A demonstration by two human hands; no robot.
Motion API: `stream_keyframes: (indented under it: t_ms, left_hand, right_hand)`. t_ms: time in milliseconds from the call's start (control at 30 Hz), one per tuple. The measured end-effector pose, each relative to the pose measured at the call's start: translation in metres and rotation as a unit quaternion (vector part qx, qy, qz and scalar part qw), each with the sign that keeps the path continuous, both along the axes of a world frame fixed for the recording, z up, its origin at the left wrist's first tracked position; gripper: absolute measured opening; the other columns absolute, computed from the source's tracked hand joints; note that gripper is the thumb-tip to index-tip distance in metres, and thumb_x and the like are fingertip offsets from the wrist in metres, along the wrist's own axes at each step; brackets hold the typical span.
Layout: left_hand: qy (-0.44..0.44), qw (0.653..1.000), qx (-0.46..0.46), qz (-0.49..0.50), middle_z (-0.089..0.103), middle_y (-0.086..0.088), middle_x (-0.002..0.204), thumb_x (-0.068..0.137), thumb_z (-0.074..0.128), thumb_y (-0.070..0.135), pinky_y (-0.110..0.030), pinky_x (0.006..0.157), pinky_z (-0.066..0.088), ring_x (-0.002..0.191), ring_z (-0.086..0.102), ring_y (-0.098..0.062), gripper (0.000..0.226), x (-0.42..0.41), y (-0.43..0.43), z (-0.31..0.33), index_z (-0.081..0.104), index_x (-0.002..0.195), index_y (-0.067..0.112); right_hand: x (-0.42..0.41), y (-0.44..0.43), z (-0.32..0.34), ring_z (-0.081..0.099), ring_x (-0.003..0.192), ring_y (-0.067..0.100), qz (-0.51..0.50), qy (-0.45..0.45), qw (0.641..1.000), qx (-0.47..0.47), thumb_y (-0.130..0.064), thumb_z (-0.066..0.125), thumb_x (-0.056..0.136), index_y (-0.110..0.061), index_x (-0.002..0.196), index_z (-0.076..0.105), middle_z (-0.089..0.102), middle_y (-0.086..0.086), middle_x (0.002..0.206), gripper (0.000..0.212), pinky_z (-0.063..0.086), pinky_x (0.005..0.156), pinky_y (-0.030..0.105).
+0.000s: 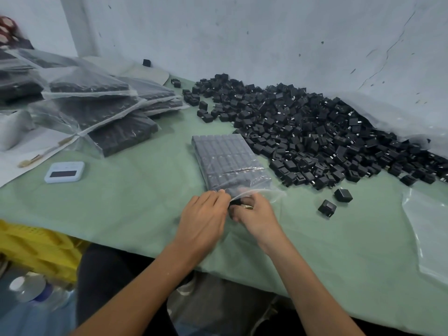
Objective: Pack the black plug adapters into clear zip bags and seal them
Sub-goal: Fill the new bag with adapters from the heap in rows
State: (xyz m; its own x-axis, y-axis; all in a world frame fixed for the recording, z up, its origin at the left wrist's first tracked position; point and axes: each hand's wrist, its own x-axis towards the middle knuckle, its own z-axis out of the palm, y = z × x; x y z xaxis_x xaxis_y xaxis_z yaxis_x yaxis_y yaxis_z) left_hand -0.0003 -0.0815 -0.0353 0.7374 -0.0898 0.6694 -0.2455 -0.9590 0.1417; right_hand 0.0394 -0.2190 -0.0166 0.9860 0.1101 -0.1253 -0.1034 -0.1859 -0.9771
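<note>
On the green-covered table (135, 214), work stands part done. At far left lies a stack of filled bags (97, 105), each holding rows of black adapters; whether every one is sealed cannot be told from this view. Along the wall at right, a large loose pile of adapters (315, 132) remains unpacked, with two strays (335, 201) lying apart from it near the person's right hand. By that measure, the greater share of the task appears still to be done. An empty clear bag (429, 229) lies at the right edge.

At centre, the current zip bag (228, 161) lies flat, packed with adapters in neat rows and apparently full. Its open mouth faces the person. The step in hand is judged to be either slipping in a last piece or closing the zip strip.

The left hand (203, 214) is curled, with its fingertips pinching the bag's near edge. The right hand (254, 214) is likewise curled at the mouth, its fingers closed on the plastic; a small dark object sits between the two hands, possibly an adapter, though blur prevents certainty. Neither hand is relaxed. The seal does not yet look closed.

A small white device (65, 172) rests on the table at left.
</note>
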Motion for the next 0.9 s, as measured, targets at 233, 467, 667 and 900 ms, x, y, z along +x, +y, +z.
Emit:
stream_keyframes:
  t_ms: [233, 467, 667, 900]
  left_hand:
    - [0.01, 1.0, -0.003, -0.021, 0.065, -0.002, 0.091, 0.088, 0.068, 0.011, -0.035, 0.069, 0.045, 0.085, 0.063, -0.025, 0.009, -0.001, 0.001, -0.001, 0.067, 0.096, 0.013]
    - [0.112, 0.975, -0.18, -0.063, 0.058, -0.002, 0.123, 0.081, 0.072, 0.021, -0.026, 0.096, 0.039, 0.111, 0.054, -0.022, 0.046, -0.008, 0.012, -0.001, 0.054, 0.122, 0.015]
    - [0.17, 0.949, -0.264, -0.021, 0.057, 0.007, 0.119, 0.077, 0.08, 0.033, -0.017, 0.092, 0.031, 0.111, 0.05, -0.015, 0.059, -0.006, 0.022, -0.007, 0.049, 0.126, 0.023]
    - [0.099, 0.984, -0.101, -0.106, 0.057, -0.006, 0.135, 0.085, 0.07, 0.013, -0.037, 0.107, 0.041, 0.123, 0.054, -0.026, 0.051, -0.012, 0.016, -0.006, 0.058, 0.134, 0.009]
  right_hand:
    - [0.005, 0.001, -0.01, 0.064, 0.053, 0.019, -0.075, -0.032, 0.997, 0.0, -0.014, 0.055, 0.09, -0.013, 0.086, 0.064, 0.07, 0.008, 0.073, 0.01, 0.049, 0.048, 0.026]
    - [0.008, 0.002, -0.017, 0.062, 0.047, 0.02, 0.008, -0.096, 0.991, -0.093, -0.036, 0.056, 0.088, -0.034, 0.108, 0.069, 0.066, 0.003, 0.068, 0.024, 0.054, 0.055, 0.036]
    - [0.009, 0.002, -0.023, 0.065, 0.052, 0.02, -0.076, -0.06, 0.994, -0.06, -0.037, 0.067, 0.085, -0.02, 0.088, 0.058, 0.069, 0.001, 0.082, 0.019, 0.048, 0.046, 0.027]
    - [0.006, 0.001, -0.024, 0.065, 0.09, 0.022, -0.079, -0.117, 0.981, -0.132, -0.03, 0.06, 0.095, -0.025, 0.106, 0.069, 0.057, 0.003, 0.107, 0.015, 0.051, 0.087, 0.035]
